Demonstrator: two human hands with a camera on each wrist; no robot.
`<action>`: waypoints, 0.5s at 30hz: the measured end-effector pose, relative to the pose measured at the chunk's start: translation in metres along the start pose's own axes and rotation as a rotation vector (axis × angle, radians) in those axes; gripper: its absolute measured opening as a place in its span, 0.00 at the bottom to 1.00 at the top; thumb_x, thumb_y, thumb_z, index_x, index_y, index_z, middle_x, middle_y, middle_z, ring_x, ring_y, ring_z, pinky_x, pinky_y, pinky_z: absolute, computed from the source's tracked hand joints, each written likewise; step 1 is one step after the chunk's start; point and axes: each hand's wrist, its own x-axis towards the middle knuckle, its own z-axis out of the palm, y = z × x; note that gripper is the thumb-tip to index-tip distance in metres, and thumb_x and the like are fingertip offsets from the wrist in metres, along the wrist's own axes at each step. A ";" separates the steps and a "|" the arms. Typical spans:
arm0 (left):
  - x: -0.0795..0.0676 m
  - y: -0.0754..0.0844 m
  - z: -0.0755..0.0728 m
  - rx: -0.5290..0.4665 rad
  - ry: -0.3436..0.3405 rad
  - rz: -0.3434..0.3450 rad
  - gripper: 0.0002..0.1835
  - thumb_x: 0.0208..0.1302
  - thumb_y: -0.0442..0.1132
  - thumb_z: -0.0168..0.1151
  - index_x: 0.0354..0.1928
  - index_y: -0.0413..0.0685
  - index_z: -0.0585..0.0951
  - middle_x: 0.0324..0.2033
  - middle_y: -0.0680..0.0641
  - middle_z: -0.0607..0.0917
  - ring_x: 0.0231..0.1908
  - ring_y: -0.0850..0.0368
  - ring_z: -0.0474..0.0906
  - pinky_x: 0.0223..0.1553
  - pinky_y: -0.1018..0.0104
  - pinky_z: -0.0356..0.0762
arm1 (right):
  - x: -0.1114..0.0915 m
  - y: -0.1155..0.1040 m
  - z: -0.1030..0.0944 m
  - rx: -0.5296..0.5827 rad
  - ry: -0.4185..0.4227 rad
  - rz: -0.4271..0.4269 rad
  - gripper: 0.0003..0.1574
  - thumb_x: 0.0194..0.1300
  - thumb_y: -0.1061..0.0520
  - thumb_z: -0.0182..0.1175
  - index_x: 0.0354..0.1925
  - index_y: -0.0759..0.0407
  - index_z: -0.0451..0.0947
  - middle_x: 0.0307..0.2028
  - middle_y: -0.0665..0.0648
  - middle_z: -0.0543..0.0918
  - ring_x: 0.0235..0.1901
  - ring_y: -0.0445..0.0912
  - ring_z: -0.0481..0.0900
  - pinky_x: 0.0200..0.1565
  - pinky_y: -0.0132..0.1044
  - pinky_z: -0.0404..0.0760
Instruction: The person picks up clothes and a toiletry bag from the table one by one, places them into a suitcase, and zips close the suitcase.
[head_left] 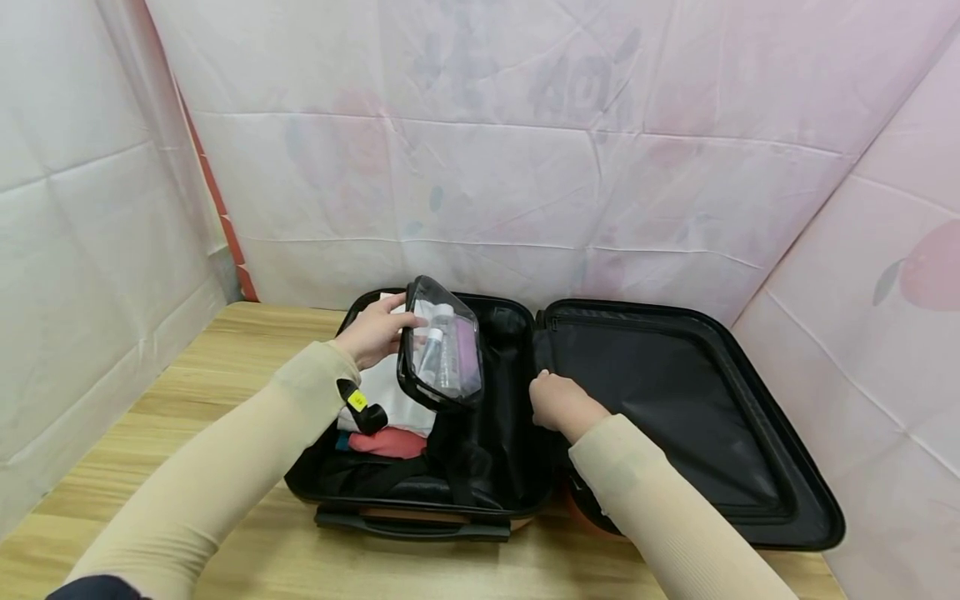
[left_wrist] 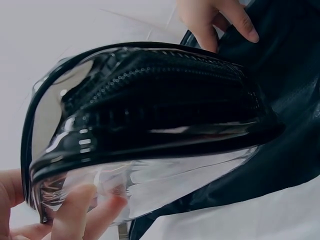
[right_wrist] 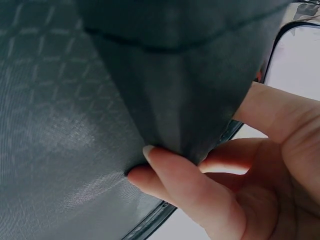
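Note:
My left hand [head_left: 378,329] grips a clear toiletry pouch [head_left: 442,296] with black edging by its left side. The pouch is tilted above the left half of an open black suitcase [head_left: 337,492]. Through its clear face show small clear bottles [head_left: 448,354] and a purple item [head_left: 468,357]. In the left wrist view, the pouch's dark zipped side [left_wrist: 165,105] faces the camera. At the suitcase's middle, my right hand [head_left: 562,404] pinches a fold of black lining fabric [right_wrist: 175,95] between thumb and fingers.
White cloth [head_left: 393,396] and a coral folded cloth [head_left: 388,442] lie in the suitcase's left half, beside black straps. The lined lid [head_left: 660,400] lies open to the right. Below is a wooden table [head_left: 172,417]; pale printed sheets [head_left: 487,183] hang behind and at both sides.

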 end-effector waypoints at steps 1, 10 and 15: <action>0.001 0.000 0.001 0.000 -0.002 0.000 0.33 0.58 0.31 0.49 0.64 0.53 0.50 0.53 0.36 0.65 0.34 0.49 0.77 0.31 0.67 0.74 | 0.000 0.000 0.000 -0.004 0.002 -0.001 0.32 0.53 0.59 0.56 0.52 0.78 0.61 0.54 0.73 0.60 0.40 0.57 0.72 0.33 0.40 0.71; 0.009 -0.003 0.004 -0.005 0.006 -0.004 0.33 0.57 0.31 0.49 0.63 0.53 0.51 0.53 0.38 0.64 0.36 0.47 0.76 0.31 0.66 0.74 | 0.001 0.000 -0.003 -0.013 0.005 0.000 0.33 0.54 0.59 0.56 0.52 0.79 0.61 0.55 0.73 0.60 0.38 0.57 0.73 0.32 0.40 0.72; 0.012 -0.007 0.007 -0.018 0.013 -0.018 0.33 0.57 0.31 0.50 0.63 0.54 0.52 0.51 0.38 0.67 0.36 0.48 0.76 0.31 0.66 0.74 | 0.001 0.001 0.001 0.006 0.007 -0.005 0.31 0.53 0.59 0.57 0.51 0.78 0.62 0.54 0.73 0.60 0.37 0.57 0.73 0.31 0.40 0.72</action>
